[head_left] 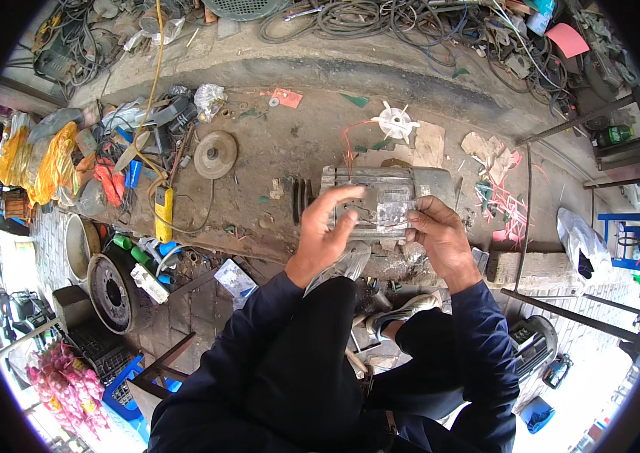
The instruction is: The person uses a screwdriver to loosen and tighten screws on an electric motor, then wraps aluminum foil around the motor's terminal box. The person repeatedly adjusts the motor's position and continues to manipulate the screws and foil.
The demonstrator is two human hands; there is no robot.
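A grey finned electric motor point(420, 178) lies on the work surface in front of me. My right hand point(441, 232) is at its near right side, thumb and forefinger pinched on a thin dark-red wire point(392, 224). Over the motor's left part hovers my left hand point(325, 232), forefinger and thumb apart in a curve; I see nothing held between them. Between the hands a shiny, silvery rectangular patch point(394, 207) shows on the motor. Red wires point(347, 143) rise from the motor's far side toward a white plastic fan point(396, 124).
A round metal disc point(216, 155) and a yellow clamp-like tool point(163, 214) lie to the left. Red wire scraps point(507, 208) are heaped at right, near a thin metal post point(526, 219). Coiled cables point(358, 19) fill the far edge. A wheel rim point(111, 293) stands lower left.
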